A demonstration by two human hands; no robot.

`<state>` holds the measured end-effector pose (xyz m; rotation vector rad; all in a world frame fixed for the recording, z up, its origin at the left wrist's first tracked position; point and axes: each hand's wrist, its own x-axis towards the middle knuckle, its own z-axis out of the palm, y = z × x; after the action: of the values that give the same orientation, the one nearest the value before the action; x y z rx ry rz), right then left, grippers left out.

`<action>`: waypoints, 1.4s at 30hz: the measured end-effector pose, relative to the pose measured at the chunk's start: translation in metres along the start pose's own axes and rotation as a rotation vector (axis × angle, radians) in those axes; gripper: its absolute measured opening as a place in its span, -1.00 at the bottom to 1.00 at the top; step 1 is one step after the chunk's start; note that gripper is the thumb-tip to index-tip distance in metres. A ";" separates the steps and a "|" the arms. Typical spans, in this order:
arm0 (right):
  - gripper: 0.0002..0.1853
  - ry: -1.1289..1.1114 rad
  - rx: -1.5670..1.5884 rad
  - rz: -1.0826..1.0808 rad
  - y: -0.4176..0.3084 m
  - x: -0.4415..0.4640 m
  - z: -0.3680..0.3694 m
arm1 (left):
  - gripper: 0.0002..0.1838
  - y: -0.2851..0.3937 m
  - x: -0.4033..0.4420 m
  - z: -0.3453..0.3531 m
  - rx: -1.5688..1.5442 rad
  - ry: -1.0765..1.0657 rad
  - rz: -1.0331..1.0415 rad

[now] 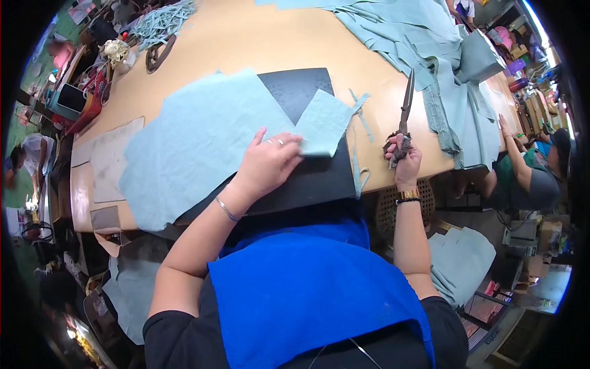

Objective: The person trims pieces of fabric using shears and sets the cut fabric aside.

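Note:
A large pale blue-green sheet (196,129) lies over the left part of a black board (289,184) on the table. My left hand (270,158) rests on the sheet's right side, fingers bent toward a smaller piece of the same material (324,122). Whether the fingertips pinch its edge is too blurred to tell. In my right hand (404,158) I hold dark scissors (405,104) by their wrapped handles, blades pointing away from me and close together. Thin offcut strips (361,154) lie between the small piece and the scissors.
Layered blue-green material (405,37) covers the table's (246,37) back right. Cut strips (161,24) and a dark curved tool (161,54) sit at the back left. Grey pattern pieces (114,160) lie at left. Another person (534,166) is at the right edge.

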<state>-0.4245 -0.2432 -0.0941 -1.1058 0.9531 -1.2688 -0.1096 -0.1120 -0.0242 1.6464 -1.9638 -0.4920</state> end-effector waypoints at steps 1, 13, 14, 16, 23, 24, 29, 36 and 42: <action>-0.75 -0.005 0.000 0.015 0.000 0.001 -0.002 | -0.71 -0.002 0.002 -0.005 -0.355 -0.038 -0.203; -0.75 -0.012 0.010 0.028 0.004 -0.001 -0.006 | -0.14 -0.121 -0.008 -0.053 0.601 0.066 -0.388; -0.75 -0.018 -0.016 0.036 0.003 0.001 -0.008 | -0.15 -0.136 -0.004 -0.062 0.620 0.093 -0.408; -0.74 -0.020 -0.033 0.024 0.003 0.003 -0.007 | -0.17 -0.158 0.004 -0.081 0.644 0.046 -0.388; -0.75 -0.001 0.029 0.053 0.002 0.002 -0.004 | -0.23 -0.172 0.010 -0.091 0.590 0.150 -0.257; -0.75 -0.001 0.022 0.053 0.000 0.002 -0.003 | -0.24 -0.160 0.008 -0.087 0.579 0.161 -0.207; -0.77 -0.038 0.013 0.071 -0.007 -0.004 -0.004 | -0.27 -0.048 -0.034 -0.044 0.472 0.021 0.120; -0.69 -0.416 -0.057 0.343 -0.075 -0.089 0.005 | -0.43 0.005 -0.082 0.000 0.270 -0.233 0.242; -0.74 -0.725 -0.210 0.832 -0.091 -0.139 0.008 | -0.61 0.011 -0.071 0.006 -0.067 -0.096 0.077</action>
<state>-0.4503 -0.1013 -0.0100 -1.0360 0.8351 -0.0669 -0.1134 -0.0409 -0.0334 1.5254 -2.0487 -0.6098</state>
